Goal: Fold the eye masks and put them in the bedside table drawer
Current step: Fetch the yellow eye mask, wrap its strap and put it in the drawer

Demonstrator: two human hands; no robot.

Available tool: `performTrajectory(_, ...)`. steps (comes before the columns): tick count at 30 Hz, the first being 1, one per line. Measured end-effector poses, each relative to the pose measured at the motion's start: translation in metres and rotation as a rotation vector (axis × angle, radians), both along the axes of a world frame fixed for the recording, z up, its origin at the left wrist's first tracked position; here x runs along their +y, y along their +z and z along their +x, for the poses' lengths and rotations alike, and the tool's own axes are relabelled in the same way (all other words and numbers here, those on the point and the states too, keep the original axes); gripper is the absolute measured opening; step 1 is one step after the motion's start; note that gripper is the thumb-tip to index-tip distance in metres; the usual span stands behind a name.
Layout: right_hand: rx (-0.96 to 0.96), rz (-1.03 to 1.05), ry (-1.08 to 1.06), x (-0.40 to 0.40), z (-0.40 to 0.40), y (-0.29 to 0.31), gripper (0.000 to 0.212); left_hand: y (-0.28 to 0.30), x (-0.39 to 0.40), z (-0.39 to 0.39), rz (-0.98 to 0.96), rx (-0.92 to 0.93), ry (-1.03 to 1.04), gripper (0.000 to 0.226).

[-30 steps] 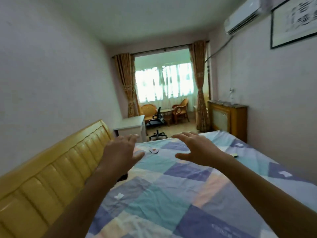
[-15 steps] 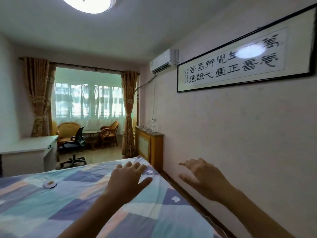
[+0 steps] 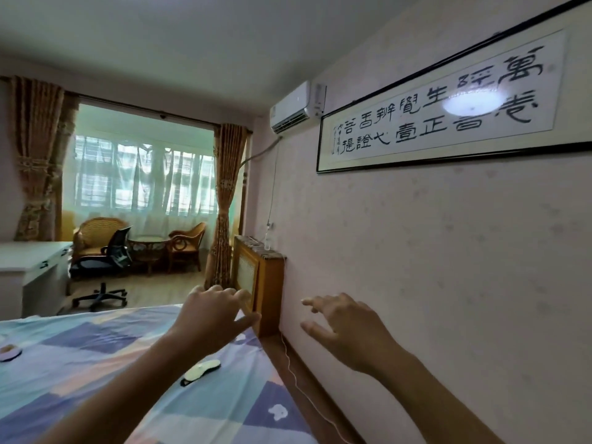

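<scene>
A framed calligraphy scroll (image 3: pixel 448 110) hangs on the pink wall, with a ceiling light's glare on its glass. Just left of it sits a white air conditioner (image 3: pixel 293 108). Below that unit a wooden radiator cabinet (image 3: pixel 259 283) stands against the wall. Left of the cabinet hang patterned brown curtains (image 3: pixel 228 200) framing a bright window (image 3: pixel 144 181). Wicker armchairs (image 3: pixel 187 248) flank a small round table (image 3: pixel 148 251) under the window, a black office chair (image 3: pixel 105 267) before them. A patchwork bedspread (image 3: pixel 80 373) lies in the foreground, well left of the cabinet.
</scene>
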State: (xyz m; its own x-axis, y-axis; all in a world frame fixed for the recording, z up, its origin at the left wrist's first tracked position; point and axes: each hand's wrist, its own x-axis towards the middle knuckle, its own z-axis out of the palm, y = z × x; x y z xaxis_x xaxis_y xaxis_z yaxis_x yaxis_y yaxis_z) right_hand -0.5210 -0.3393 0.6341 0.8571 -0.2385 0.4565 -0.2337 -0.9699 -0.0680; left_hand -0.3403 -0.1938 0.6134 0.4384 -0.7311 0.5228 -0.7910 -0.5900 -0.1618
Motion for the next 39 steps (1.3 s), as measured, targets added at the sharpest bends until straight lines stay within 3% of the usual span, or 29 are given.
performTrajectory(10, -0.066, 0.045, -0.052, -0.254, -0.019, 0.034, 0.048, 0.038, -0.265, -0.007, -0.139, -0.043, -0.091, 0.056)
performTrajectory(17, -0.061, 0.052, 0.032, -0.432, -0.008, 0.030, 0.048, 0.015, -0.405, -0.017, -0.167, -0.038, 0.039, 0.056)
performTrajectory(28, -0.096, 0.039, 0.376, -0.584, 0.136, 0.019, 0.051, 0.013, -0.514, 0.060, -0.133, -0.093, 0.330, 0.065)
performTrajectory(39, -0.009, 0.006, 0.316, -0.739, 0.276, 0.012, 0.053, -0.015, -0.658, 0.212, -0.164, 0.063, 0.340, 0.067)
